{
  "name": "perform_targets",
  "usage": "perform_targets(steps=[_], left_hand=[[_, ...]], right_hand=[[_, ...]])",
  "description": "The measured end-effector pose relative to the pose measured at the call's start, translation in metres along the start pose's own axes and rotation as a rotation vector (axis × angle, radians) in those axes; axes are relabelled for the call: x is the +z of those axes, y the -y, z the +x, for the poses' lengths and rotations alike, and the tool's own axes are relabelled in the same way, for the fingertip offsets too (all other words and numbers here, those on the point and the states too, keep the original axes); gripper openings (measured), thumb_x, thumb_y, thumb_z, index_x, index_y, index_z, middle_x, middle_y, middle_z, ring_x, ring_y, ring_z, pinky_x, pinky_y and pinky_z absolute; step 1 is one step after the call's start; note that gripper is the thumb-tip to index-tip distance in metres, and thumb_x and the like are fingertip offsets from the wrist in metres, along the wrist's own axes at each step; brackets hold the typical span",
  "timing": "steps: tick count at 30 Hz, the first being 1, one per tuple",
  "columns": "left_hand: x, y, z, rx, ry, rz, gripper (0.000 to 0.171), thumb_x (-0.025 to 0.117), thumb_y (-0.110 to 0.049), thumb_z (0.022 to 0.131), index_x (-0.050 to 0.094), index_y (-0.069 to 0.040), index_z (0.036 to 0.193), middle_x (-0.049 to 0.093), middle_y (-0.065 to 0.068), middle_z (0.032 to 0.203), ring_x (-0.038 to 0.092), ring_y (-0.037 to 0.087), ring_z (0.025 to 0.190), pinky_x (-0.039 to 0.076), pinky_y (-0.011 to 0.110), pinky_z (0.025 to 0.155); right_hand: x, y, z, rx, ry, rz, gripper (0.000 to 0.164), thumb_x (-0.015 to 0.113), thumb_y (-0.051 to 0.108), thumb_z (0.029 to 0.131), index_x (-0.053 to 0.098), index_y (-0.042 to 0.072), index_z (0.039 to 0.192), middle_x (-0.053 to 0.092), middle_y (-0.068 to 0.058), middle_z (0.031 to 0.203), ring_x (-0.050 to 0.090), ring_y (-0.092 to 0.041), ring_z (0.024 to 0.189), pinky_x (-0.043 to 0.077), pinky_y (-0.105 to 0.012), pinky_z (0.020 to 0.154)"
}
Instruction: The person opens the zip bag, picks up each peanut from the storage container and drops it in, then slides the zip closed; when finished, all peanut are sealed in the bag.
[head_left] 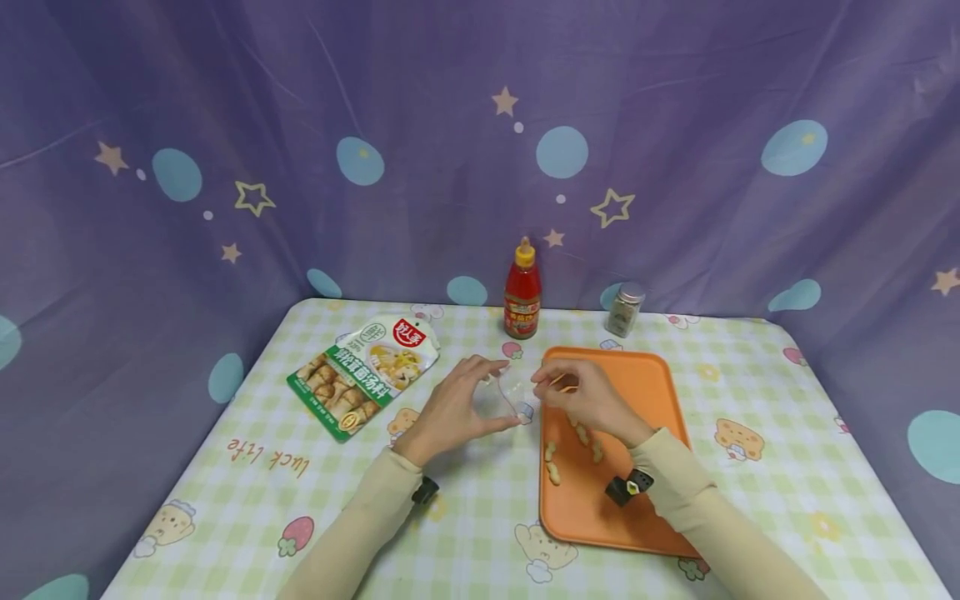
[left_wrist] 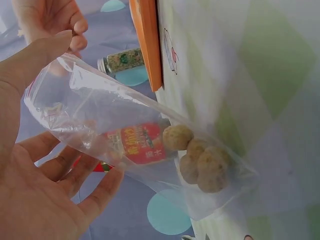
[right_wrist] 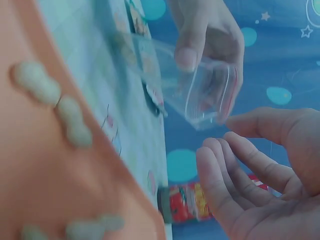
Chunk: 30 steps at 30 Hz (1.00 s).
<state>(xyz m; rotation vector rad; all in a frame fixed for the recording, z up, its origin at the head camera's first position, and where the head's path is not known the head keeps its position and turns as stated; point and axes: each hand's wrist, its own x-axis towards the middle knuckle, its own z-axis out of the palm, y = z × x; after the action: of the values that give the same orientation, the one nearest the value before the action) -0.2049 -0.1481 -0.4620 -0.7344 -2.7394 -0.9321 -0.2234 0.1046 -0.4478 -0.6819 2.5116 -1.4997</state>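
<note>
A clear zip-lock bag (left_wrist: 135, 130) hangs from my left hand (head_left: 461, 408), its mouth spread between thumb and fingers. Several peanuts (left_wrist: 207, 162) in their shells lie at the bag's bottom. My right hand (head_left: 588, 396) hovers above the left part of the orange tray (head_left: 637, 375), with its fingertips close to the bag's mouth. In the right wrist view, its fingers (right_wrist: 212, 175) are loosely bent and nothing shows between them. More unshelled peanuts (head_left: 553, 473) lie on the tray, mostly along its left side.
A red sauce bottle with a yellow cap (head_left: 522, 296) stands at the back middle. Right of it is a small seasoning jar (head_left: 625, 310). A printed food pouch (head_left: 367, 375) lies flat at the left. Purple curtain (head_left: 450, 167) encloses the checked tablecloth (head_left: 480, 533).
</note>
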Motion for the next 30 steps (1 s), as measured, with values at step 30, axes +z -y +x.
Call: perform_targets(steps=[30], left_hand=[[-0.001,0.000,-0.001,-0.001,-0.005,0.026,0.083,0.091,-0.053,0.075,0.061,-0.018,0.144,0.067,-0.001,0.129,0.060,0.017,0.122,0.054,0.040,0.105]], right_hand=[[-0.066,-0.073,-0.061,0.169,-0.076,-0.255,0.011,0.077,0.016,0.095,0.077,0.011,0.105,0.076,-0.004,0.093,0.071,-0.014,0.080,0.054,-0.024,0.066]])
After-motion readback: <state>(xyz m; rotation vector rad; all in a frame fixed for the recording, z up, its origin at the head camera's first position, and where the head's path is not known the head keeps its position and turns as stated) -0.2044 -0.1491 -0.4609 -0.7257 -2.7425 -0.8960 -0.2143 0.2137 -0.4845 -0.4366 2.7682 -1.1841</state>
